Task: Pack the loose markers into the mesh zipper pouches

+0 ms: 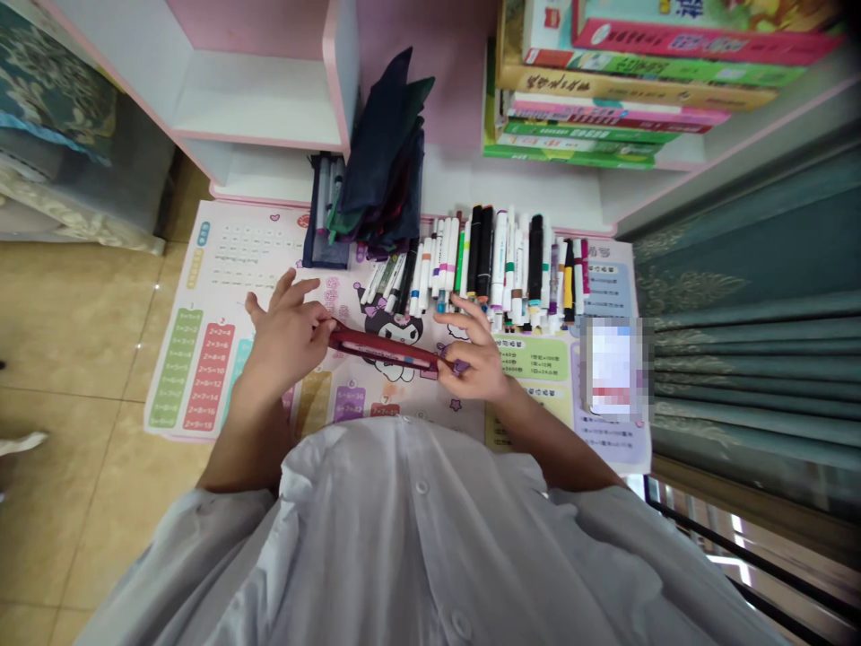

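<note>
Your left hand [291,330] and right hand [474,357] pinch opposite ends of a long, narrow, dark-red pouch [385,343], thumbs closed on fingers, above the pink printed desk mat [259,244]; beyond lie white-and-black plastic markers [499,258] beside dark fabric pouches [378,152].

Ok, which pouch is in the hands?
The dark red pouch, held at its ends by the left hand and right hand; the navy pouch and piled pouches sit untouched near the shelf.
</note>
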Motion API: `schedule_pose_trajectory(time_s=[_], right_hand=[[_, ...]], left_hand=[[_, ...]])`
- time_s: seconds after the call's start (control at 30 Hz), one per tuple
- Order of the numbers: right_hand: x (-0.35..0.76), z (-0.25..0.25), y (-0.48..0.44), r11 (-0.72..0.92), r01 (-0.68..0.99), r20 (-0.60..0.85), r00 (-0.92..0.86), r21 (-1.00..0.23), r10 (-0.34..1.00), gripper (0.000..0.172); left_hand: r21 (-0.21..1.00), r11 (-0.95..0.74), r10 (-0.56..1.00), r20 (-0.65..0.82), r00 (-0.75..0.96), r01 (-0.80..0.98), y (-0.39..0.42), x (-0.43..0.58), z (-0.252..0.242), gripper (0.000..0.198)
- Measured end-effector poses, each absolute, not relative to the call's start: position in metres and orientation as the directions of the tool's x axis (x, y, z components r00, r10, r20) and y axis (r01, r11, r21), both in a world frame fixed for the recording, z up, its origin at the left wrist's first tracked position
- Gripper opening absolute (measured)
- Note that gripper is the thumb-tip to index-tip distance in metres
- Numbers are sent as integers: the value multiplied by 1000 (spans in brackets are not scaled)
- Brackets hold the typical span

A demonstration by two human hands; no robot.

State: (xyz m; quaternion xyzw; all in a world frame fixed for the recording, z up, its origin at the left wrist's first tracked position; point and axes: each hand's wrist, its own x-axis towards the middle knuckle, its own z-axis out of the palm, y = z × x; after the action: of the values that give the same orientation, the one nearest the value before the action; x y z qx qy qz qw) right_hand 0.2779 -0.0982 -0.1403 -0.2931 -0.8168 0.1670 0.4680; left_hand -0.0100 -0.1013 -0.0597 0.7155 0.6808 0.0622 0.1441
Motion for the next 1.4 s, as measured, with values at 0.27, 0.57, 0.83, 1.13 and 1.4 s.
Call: schedule_pose_trajectory(time_s=[0.27, 0.57, 0.83, 1.13, 1.4], right_hand=[[278, -141, -98, 775, 326, 674, -383, -541, 632, 23], [278, -140, -98, 782, 313, 683, -382, -539, 623, 22], [278, -141, -97, 782, 304, 686, -376, -544, 623, 22], [277, -141, -98, 781, 318, 683, -380, -537, 624, 22], [279, -145, -98, 759, 359, 647, -397, -543, 651, 22]], left_hand=[[288, -6, 996, -81, 30, 958, -101, -14, -59, 19], [292, 42, 996, -86, -17, 955, -101, -16, -56, 17], [295, 67, 997, -67, -50, 953, -102, -20, -56, 17], [325, 82, 996, -69, -63, 942, -102, -20, -53, 14], [300, 100, 993, -84, -78, 949, -101, -20, -52, 15]])
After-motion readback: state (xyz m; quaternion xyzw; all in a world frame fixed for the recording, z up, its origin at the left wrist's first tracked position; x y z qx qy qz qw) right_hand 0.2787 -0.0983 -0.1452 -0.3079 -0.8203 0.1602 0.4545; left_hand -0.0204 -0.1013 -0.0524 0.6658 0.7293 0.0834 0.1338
